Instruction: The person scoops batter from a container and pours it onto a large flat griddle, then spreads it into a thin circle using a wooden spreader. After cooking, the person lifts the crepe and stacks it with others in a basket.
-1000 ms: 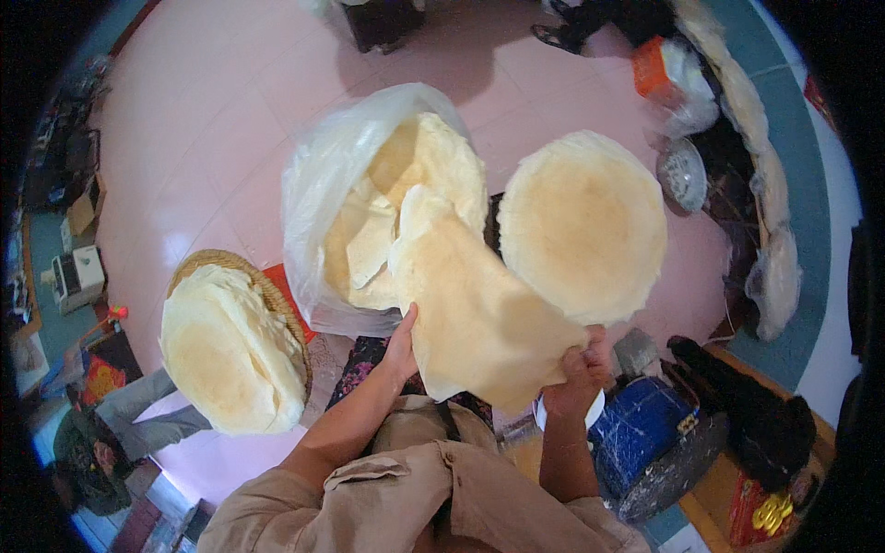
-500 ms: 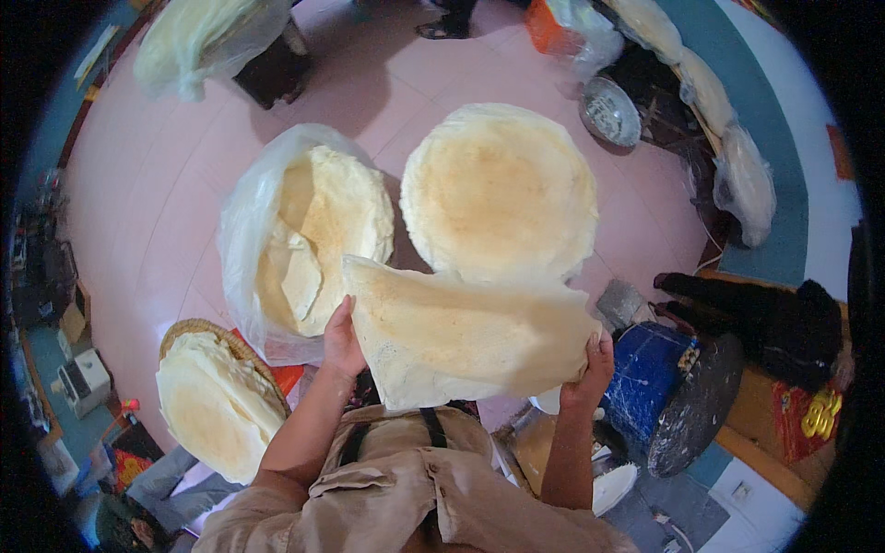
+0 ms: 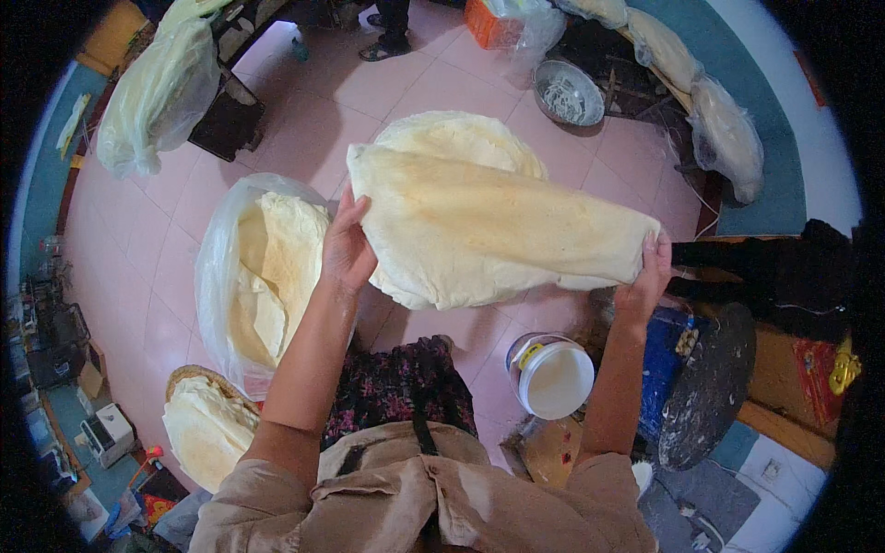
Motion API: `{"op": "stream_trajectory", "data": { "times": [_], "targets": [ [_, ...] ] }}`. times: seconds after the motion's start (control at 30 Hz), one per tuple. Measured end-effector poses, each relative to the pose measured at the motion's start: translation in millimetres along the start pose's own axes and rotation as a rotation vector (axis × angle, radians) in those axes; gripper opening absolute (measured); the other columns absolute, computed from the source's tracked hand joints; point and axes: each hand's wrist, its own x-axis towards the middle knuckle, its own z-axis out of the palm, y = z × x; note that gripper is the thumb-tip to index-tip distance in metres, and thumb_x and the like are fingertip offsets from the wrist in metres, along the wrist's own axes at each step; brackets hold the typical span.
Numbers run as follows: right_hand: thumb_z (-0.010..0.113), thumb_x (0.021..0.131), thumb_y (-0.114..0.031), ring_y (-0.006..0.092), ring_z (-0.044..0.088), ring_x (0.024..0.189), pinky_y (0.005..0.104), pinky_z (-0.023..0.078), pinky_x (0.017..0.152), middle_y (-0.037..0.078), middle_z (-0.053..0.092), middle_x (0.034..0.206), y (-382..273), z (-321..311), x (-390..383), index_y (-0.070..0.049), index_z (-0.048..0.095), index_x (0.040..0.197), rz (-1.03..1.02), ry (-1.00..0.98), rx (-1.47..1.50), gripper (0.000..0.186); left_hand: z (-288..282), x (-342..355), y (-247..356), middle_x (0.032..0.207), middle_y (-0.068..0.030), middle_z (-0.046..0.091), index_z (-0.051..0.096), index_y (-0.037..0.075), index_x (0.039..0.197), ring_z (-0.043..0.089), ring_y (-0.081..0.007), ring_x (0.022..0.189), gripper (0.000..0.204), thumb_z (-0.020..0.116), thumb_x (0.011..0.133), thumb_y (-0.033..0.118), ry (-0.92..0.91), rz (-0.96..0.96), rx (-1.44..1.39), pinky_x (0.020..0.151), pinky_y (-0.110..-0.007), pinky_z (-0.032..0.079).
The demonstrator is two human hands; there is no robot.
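Observation:
A large thin flatbread (image 3: 502,217) is stretched between my two hands, its left end higher than its right. My left hand (image 3: 348,247) pinches its left edge, and my right hand (image 3: 648,272) grips the right end. Directly beneath and beyond it lies a stack of round flatbreads (image 3: 456,134), pale and browned in patches, partly hidden by the held sheet. Left of the stack, a clear plastic bag (image 3: 218,276) stands open with more folded flatbreads (image 3: 286,240) inside.
A basket of flatbreads (image 3: 207,433) sits at lower left. Near my right forearm stand a white bucket (image 3: 556,380) and a blue drum (image 3: 662,359) with a dark round lid (image 3: 710,387). Farther off are a metal bowl (image 3: 569,95), wrapped bundles (image 3: 724,129) and another person's feet (image 3: 385,46).
Both hands have moved forward and the right one outward, carrying the flatbread over the stack. The white bucket, mostly hidden before, now shows. My view has shifted too.

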Motion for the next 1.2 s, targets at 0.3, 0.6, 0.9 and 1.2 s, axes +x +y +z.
{"op": "stream_trajectory", "data": {
  "times": [0.3,0.6,0.9,1.2],
  "targets": [
    [0.061,0.086,-0.011,0.0217,0.058,0.098,0.0334,0.049,0.08,0.013,0.057,0.115,298.2,-177.0,24.4,-0.005,0.043,0.128,0.2,-0.161,-0.615,0.046,-148.3,80.6,-103.5,0.101,-0.0037,0.056,0.023,0.011,0.144,0.056,-0.0157,0.088,0.078,0.065,0.079,0.004,0.364,-0.12,0.657,0.077,-0.033,0.047],
    [0.069,0.074,0.0,0.0274,0.051,0.112,0.0357,0.042,0.094,0.02,0.047,0.129,355.5,-140.1,-13.8,0.001,0.033,0.134,0.147,0.032,-0.564,0.07,-202.1,96.2,-139.4,0.09,-0.0065,0.059,0.042,0.005,0.13,0.057,-0.0153,0.075,0.059,0.06,0.075,-0.003,0.45,0.048,0.89,0.063,-0.028,0.046],
    [0.056,0.086,-0.016,0.0327,0.05,0.113,0.0407,0.038,0.098,0.021,0.047,0.129,238.7,-50.3,-63.9,0.001,0.037,0.134,0.393,-0.011,-1.15,0.054,-222.7,51.9,-121.8,0.1,-0.0119,0.056,0.048,0.008,0.125,0.052,-0.0252,0.092,0.054,0.067,0.075,0.003,0.622,0.51,1.554,0.085,-0.037,0.044],
    [0.056,0.081,-0.009,0.0264,0.055,0.108,0.0367,0.044,0.091,0.016,0.056,0.118,256.4,-22.4,-193.4,0.0,0.051,0.122,0.317,-0.386,-1.031,0.043,-353.8,-79.9,34.8,0.123,-0.0198,0.047,0.039,0.003,0.13,0.04,-0.0381,0.117,0.079,0.078,0.065,0.023,1.277,0.279,1.841,0.102,-0.045,0.031]
  ]
}}
